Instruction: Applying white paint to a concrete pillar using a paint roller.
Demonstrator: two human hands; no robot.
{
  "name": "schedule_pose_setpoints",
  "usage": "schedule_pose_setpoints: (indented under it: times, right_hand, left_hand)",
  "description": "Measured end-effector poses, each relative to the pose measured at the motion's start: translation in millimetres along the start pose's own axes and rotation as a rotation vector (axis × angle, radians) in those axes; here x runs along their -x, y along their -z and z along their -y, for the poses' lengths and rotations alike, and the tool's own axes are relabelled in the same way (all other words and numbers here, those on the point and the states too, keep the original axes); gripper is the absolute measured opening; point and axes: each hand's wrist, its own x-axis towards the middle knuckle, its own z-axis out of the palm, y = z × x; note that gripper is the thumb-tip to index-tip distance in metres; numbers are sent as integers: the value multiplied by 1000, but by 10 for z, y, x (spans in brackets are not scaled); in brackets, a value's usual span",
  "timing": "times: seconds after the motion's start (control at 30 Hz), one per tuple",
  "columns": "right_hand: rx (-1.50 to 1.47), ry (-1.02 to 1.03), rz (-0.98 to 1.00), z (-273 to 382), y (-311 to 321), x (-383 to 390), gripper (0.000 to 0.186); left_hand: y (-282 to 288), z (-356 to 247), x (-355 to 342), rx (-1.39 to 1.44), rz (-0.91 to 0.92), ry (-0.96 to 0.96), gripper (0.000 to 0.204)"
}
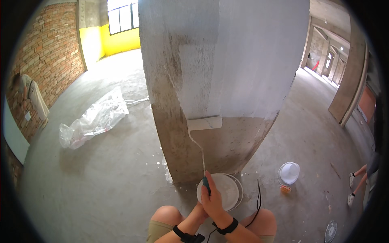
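Note:
My right hand (pixel 212 199) is closed round the dark green handle of a paint roller (pixel 205 123). Just below it, my left hand (pixel 197 214) is closed at the handle's lower end, its fingers partly hidden by the right hand. The roller's white sleeve lies against a concrete pillar (pixel 227 137), along the lower border of its pale painted area (pixel 251 65). Bare brownish concrete shows beneath and along the left side. Under my hands, at the pillar's foot, stands a round white bucket (pixel 229 192) with a wire handle, partly covered by my hands.
Crumpled clear plastic sheeting (pixel 97 117) lies on the floor at left. A second white bucket (pixel 289 173) stands at right beside a small orange object (pixel 285 189). A black cable (pixel 258 202) hangs near my right knee. People (pixel 34 97) appear at both edges.

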Motion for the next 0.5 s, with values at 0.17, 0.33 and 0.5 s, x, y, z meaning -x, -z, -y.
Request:
schedule_pose_setpoints:
  times: [0.17, 0.33, 0.5]
  right_hand:
    - [-252, -235, 36, 254, -97, 5, 49]
    - [-345, -187, 28, 398, -144, -69, 52]
    - [-225, 38, -20, 430, -51, -351, 51]
  left_hand:
    - [37, 17, -48, -10, -7, -8, 55]
    - [7, -58, -109, -26, -7, -15, 55]
    - [29, 4, -119, -43, -4, -30, 55]
